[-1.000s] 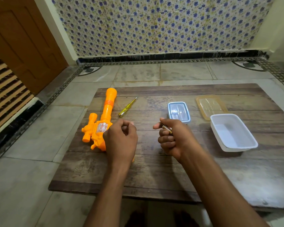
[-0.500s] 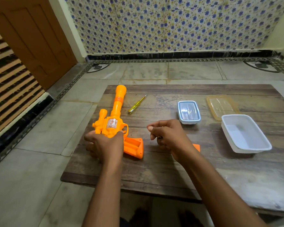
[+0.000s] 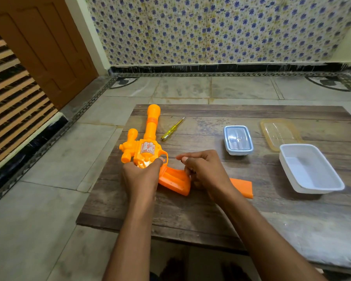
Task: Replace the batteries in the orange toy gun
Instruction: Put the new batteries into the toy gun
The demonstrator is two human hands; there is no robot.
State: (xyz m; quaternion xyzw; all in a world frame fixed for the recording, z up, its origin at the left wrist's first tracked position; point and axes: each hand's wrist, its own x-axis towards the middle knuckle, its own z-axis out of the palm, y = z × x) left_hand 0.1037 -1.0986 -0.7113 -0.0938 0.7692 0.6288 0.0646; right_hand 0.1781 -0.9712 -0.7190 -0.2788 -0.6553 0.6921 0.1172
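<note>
Orange plastic fills the left part of the wooden table (image 3: pixel 211 216): the toy gun (image 3: pixel 148 147) lies on its side there, and we place everything else by it. Its long barrel points away from us toward the tiled wall, a small scope-like tube sits on its left side, and its grip end points back toward us and to the right, with the battery compartment (image 3: pixel 175 180) open and facing up.

Our left hand (image 3: pixel 140 179) is closed around the rear of the gun's body, just behind the round printed label, fingers wrapped over the plastic. Right of that hand, the open grip sticks out between our two hands.

Our right hand (image 3: pixel 205 171) rests against the right edge of the grip, fingers curled in and the forefinger stretched toward the trigger guard. We cannot tell whether it has anything pinched inside the curled fingers.

Beyond the gun, just right of the barrel, lies a yellow-handled screwdriver (image 3: pixel 172 129), tip pointing away. Right of the gun's grip, partly hidden by our right wrist, a flat orange cover (image 3: pixel 242 187) lies on the wood.

Farther right of the gun stands a small clear box with a blue-rimmed lid (image 3: pixel 238 139). Right of that, a yellowish clear lid (image 3: pixel 279 132) lies flat, and an open white tub (image 3: pixel 310 169) stands touching its near edge.
</note>
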